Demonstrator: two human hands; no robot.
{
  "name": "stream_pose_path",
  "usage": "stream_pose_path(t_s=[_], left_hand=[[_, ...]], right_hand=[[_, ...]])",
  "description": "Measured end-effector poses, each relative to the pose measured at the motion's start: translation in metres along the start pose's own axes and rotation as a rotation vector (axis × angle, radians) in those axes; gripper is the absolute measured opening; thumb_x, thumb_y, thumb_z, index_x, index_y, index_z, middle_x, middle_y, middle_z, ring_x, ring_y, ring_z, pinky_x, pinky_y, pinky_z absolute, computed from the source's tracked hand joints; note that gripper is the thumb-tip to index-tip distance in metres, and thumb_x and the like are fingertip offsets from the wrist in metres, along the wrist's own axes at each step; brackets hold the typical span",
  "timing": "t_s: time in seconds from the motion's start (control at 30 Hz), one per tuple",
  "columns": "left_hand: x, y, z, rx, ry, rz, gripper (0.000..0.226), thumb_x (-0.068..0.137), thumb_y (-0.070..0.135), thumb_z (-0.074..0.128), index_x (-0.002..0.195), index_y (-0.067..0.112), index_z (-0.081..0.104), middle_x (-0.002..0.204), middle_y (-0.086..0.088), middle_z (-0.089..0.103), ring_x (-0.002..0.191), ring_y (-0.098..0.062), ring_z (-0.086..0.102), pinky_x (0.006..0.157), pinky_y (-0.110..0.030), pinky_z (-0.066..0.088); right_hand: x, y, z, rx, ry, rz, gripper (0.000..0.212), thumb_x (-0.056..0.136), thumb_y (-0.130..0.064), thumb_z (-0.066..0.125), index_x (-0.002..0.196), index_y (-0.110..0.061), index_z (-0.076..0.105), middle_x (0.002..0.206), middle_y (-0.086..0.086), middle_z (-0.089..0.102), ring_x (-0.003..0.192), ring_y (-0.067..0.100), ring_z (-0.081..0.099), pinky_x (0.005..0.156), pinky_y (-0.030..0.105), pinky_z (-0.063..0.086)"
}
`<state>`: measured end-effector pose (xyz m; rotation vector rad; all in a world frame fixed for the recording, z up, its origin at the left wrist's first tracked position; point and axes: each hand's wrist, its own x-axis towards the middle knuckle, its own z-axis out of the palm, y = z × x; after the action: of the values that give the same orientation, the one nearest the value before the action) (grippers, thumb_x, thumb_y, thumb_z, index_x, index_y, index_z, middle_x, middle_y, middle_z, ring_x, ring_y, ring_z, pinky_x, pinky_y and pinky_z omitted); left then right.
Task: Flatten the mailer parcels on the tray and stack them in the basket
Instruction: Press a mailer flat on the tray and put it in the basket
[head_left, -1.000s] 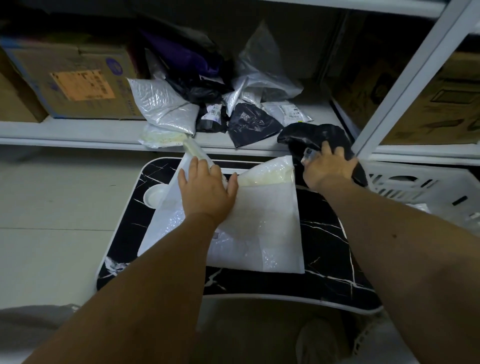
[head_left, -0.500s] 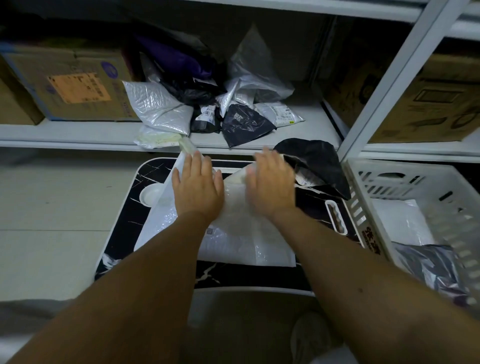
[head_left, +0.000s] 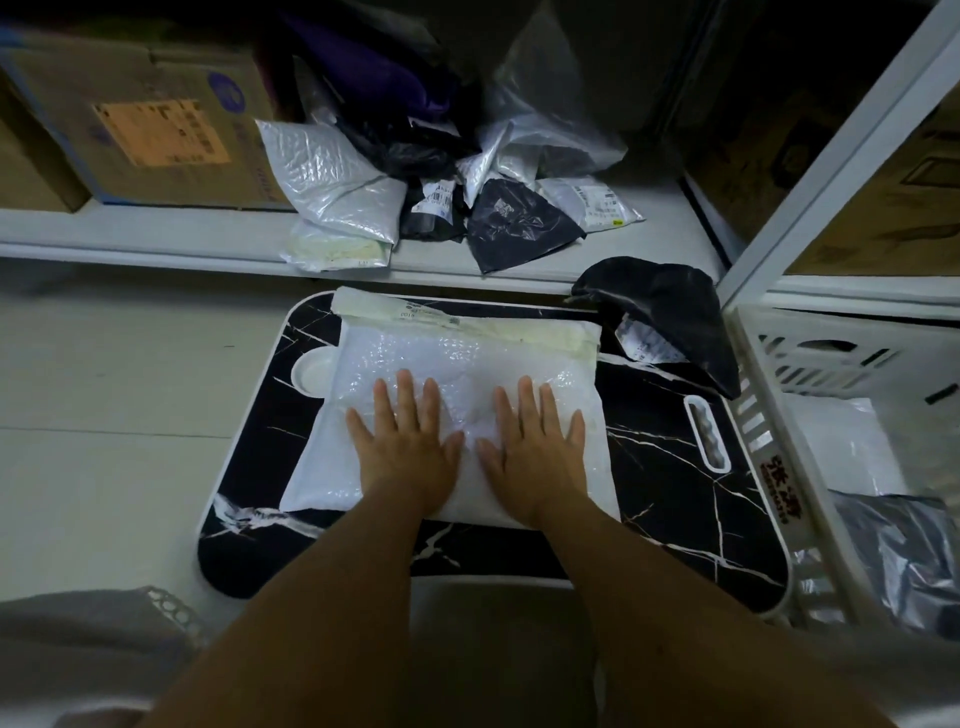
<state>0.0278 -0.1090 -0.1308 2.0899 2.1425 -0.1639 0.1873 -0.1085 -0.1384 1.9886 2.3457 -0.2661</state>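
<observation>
A white bubble mailer (head_left: 467, 364) lies flat on the black marble-patterned tray (head_left: 675, 467), its cream flap folded along the far edge. My left hand (head_left: 408, 441) and my right hand (head_left: 535, 441) rest palm-down side by side on its near half, fingers spread. A black mailer (head_left: 670, 317) with a label sits at the tray's far right corner, leaning on the basket. The white slotted basket (head_left: 769, 395) stands to the right, holding a white mailer (head_left: 841, 441) and a grey one (head_left: 898, 545).
A low white shelf (head_left: 156, 239) behind the tray carries a heap of silver, black and clear mailers (head_left: 441, 192) and cardboard boxes (head_left: 135, 114). A white shelf upright (head_left: 831, 156) rises at right. Pale floor lies to the left.
My right hand left the black mailer at the tray's corner and came down onto the white mailer beside my left hand. Both hands slid toward the near half; the mailer now lies flatter.
</observation>
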Motion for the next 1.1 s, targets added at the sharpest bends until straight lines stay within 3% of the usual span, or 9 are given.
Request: stream_pose_path(t_s=[0.23,0.3,0.37,0.43,0.5,0.63,0.73,0.9,1.1], left_hand=[[0.009,-0.002,0.002,0.029,-0.120,0.009,0.072,0.093,0.061,0.004,0.150,0.020,-0.015,0.156,-0.013,-0.020,0.144,-0.038,-0.013,0.113,-0.061,0.006],[0.010,0.001,-0.004,0.046,-0.089,0.000,0.071,0.094,0.059,0.009,0.151,0.018,0.005,0.158,-0.016,0.004,0.144,-0.039,0.009,0.109,-0.057,0.018],[0.020,0.002,-0.015,0.010,0.051,-0.005,0.063,0.097,0.054,0.017,0.145,0.015,0.024,0.140,-0.018,0.042,0.125,-0.036,0.042,0.097,-0.045,0.037],[0.037,0.002,-0.026,-0.057,0.124,0.016,0.061,0.098,0.051,0.022,0.148,0.015,0.016,0.118,-0.012,0.057,0.107,-0.029,0.053,0.084,-0.040,0.043],[0.052,0.000,-0.032,-0.042,0.088,0.031,0.065,0.097,0.056,0.025,0.151,0.022,0.008,0.116,-0.012,0.056,0.107,-0.028,0.053,0.084,-0.040,0.044],[0.064,-0.001,-0.024,0.205,0.092,0.065,0.063,0.092,0.064,0.021,0.143,0.026,0.029,0.149,-0.017,0.027,0.140,-0.036,0.020,0.108,-0.059,0.019],[0.073,-0.002,-0.016,0.176,0.039,0.131,0.068,0.092,0.065,0.012,0.148,0.027,0.016,0.159,-0.007,-0.011,0.144,-0.041,-0.010,0.107,-0.068,0.003],[0.082,-0.010,-0.005,0.064,-0.027,0.040,0.074,0.089,0.069,0.008,0.150,0.031,-0.009,0.159,0.002,-0.013,0.143,-0.043,-0.005,0.106,-0.070,0.012],[0.090,-0.004,-0.007,-0.011,0.019,0.006,0.059,0.094,0.061,0.010,0.147,0.043,-0.007,0.159,-0.002,0.002,0.143,-0.038,0.008,0.107,-0.068,0.014]], right_hand=[[0.007,-0.001,0.006,-0.016,-0.042,0.016,0.069,0.094,-0.064,0.007,0.154,-0.031,-0.001,0.162,0.003,-0.009,0.149,0.026,-0.008,0.115,0.057,0.003],[0.011,-0.003,0.000,-0.035,-0.033,0.033,0.063,0.096,-0.061,0.014,0.152,-0.032,0.016,0.161,0.004,0.010,0.147,0.029,0.011,0.112,0.056,0.016],[0.021,-0.006,-0.011,-0.060,0.065,0.022,0.052,0.098,-0.055,0.020,0.139,-0.027,0.036,0.140,0.007,0.041,0.128,0.029,0.040,0.099,0.048,0.034],[0.038,-0.010,-0.022,-0.078,0.129,0.009,0.049,0.100,-0.050,0.024,0.137,-0.019,0.034,0.121,0.008,0.055,0.107,0.028,0.053,0.086,0.041,0.039],[0.056,-0.012,-0.033,-0.113,0.113,0.035,0.061,0.099,-0.051,0.027,0.148,-0.015,0.020,0.118,0.010,0.058,0.105,0.028,0.056,0.087,0.042,0.039],[0.075,-0.013,-0.034,-0.273,0.089,0.029,0.060,0.098,-0.057,0.023,0.142,-0.020,0.039,0.141,0.010,0.041,0.134,0.029,0.031,0.107,0.052,0.022],[0.077,-0.008,-0.022,-0.180,0.008,0.051,0.067,0.098,-0.058,0.013,0.152,-0.019,0.020,0.162,0.005,0.003,0.148,0.034,-0.007,0.112,0.065,0.004],[0.090,-0.010,-0.012,-0.031,-0.081,0.073,0.066,0.095,-0.064,0.012,0.153,-0.038,-0.005,0.163,-0.001,-0.007,0.146,0.039,-0.014,0.110,0.069,0.000],[0.099,-0.014,-0.019,0.010,-0.090,0.135,0.056,0.098,-0.058,0.016,0.151,-0.045,0.004,0.162,0.003,0.001,0.145,0.042,-0.012,0.108,0.072,0.000]])
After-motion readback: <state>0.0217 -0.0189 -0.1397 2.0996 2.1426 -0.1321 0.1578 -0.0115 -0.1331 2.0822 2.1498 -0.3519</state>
